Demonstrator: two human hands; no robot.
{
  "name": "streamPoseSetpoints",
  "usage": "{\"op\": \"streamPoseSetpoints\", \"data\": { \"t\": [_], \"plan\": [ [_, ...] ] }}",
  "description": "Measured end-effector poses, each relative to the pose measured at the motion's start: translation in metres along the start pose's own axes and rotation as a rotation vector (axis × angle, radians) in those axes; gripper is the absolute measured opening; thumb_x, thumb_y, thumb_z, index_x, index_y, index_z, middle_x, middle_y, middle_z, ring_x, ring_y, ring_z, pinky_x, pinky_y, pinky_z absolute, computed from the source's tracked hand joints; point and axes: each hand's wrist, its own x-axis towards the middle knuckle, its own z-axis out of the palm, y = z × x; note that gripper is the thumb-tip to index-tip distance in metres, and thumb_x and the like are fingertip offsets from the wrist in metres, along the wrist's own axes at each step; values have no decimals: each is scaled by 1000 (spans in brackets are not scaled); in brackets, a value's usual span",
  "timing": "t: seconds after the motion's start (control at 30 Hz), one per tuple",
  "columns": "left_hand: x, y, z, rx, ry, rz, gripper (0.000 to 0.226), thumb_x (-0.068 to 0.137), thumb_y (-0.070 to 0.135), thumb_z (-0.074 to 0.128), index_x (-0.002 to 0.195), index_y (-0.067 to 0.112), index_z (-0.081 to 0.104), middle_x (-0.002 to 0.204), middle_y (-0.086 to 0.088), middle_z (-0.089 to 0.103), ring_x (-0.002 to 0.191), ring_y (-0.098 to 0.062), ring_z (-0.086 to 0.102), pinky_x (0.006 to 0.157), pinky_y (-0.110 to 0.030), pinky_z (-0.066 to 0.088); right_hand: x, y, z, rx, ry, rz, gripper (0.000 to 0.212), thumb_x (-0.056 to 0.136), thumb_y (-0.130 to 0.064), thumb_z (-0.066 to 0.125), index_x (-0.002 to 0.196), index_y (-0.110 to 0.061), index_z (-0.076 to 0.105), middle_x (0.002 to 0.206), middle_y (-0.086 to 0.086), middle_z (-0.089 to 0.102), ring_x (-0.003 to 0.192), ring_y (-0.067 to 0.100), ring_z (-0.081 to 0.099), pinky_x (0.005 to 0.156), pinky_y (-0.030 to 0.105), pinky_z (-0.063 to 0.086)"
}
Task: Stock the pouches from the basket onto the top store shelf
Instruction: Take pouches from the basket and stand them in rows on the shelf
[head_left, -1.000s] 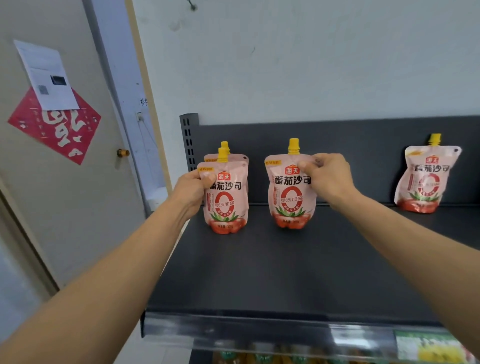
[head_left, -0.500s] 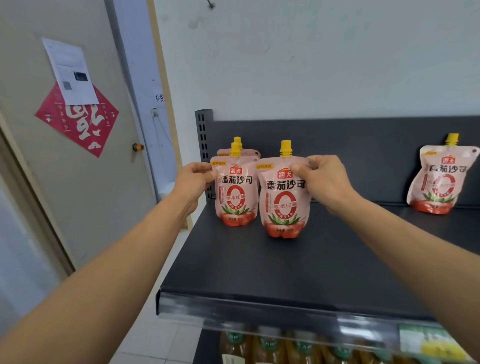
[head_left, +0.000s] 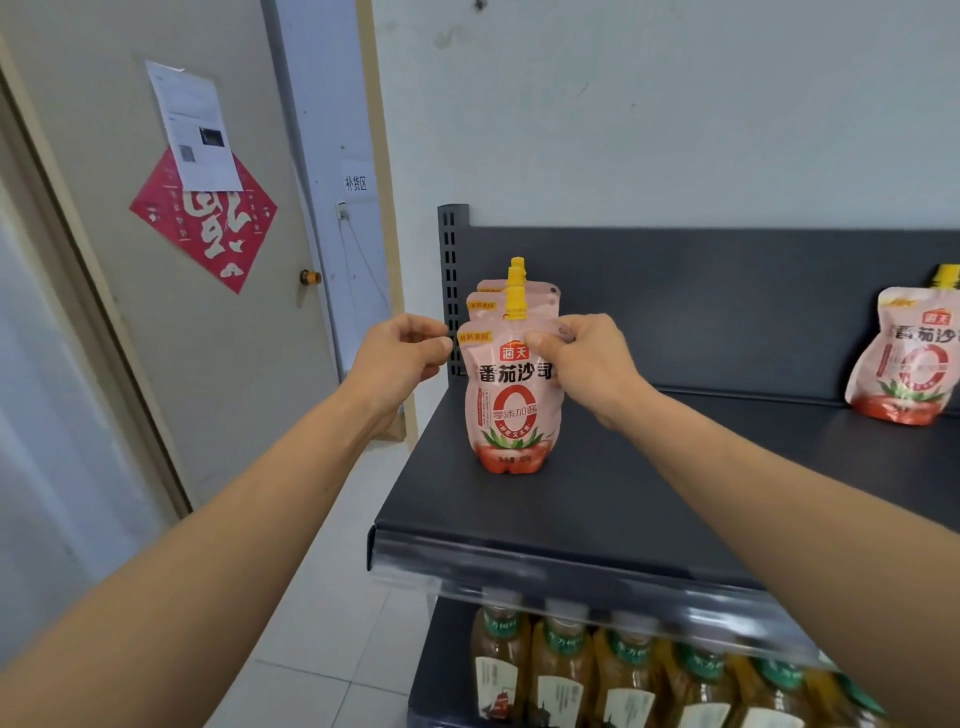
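A pink pouch (head_left: 511, 410) with a yellow spout stands upright at the left end of the dark top shelf (head_left: 597, 499). My right hand (head_left: 587, 366) pinches its top right corner. Two more pouches (head_left: 491, 304) stand in a row right behind it, mostly hidden. My left hand (head_left: 402, 358) hovers at the front pouch's top left corner with thumb and forefinger pinched together; I cannot tell whether it touches the pouch. Another pouch (head_left: 906, 361) stands alone at the shelf's far right. No basket is in view.
The shelf's back panel (head_left: 701, 306) rises behind the pouches. Bottled drinks (head_left: 566, 675) fill the shelf below. A door (head_left: 171, 291) with a red paper and a notice stands to the left, and white floor tiles (head_left: 322, 623) lie beside the shelf.
My right hand has moved its pouch left, to stand in front of the two others. My left hand has come off the pouch it held. The camera has shifted right and closer.
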Motion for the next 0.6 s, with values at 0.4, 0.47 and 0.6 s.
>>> {"op": "streamPoseSetpoints", "data": {
  "t": [0.4,0.47,0.6],
  "plan": [
    [-35,-5,-13,119,-76,-7,9,88,8,61,94,16,62,89,0,61,91,-18,59,88,-30,51,0,3,3,3,57,6,9,90,-19,59,82,-14,61,98,11,71,89,23,67,80,44,57],
    [-43,-2,-12,123,-89,-5,11,88,8,61,89,18,62,87,0,61,89,-18,59,88,-31,51,-6,5,-1,0,88,4,14,89,-19,59,101,-12,63,106,6,69,97,22,65,87,45,55],
    [-70,9,-2,135,-121,32,12,87,7,61,84,19,62,84,0,61,85,-17,57,85,-31,51,-35,3,-22,-92,185,-66,31,91,-21,57,120,-11,57,117,2,63,100,12,57,89,29,49]
  ]
}}
